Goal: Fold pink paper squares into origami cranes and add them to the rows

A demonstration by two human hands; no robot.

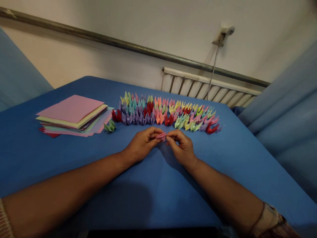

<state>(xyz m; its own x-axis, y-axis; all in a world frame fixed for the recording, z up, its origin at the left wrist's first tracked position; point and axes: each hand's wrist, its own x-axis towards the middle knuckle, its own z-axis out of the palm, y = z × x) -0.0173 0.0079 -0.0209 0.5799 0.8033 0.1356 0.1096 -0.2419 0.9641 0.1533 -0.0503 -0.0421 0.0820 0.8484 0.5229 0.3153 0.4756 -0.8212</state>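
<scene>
Both my hands meet near the middle of the blue table (pixel 74 158). My left hand (pixel 141 144) and my right hand (pixel 182 147) pinch a small folded pink paper piece (pixel 161 136) between their fingertips, just above the cloth. Behind them stand rows of several small folded paper figures (pixel 165 114) in many colours. A stack of coloured square paper sheets (pixel 74 115), pink on top, lies at the left. One green folded figure (pixel 110 126) sits alone beside the stack.
A white radiator (pixel 210 87) and a metal rail (pixel 123 44) run along the wall behind the table. A wall socket with a hanging cord (pixel 222 34) is above the radiator. Blue fabric (pixel 287 109) hangs at the right and left edges.
</scene>
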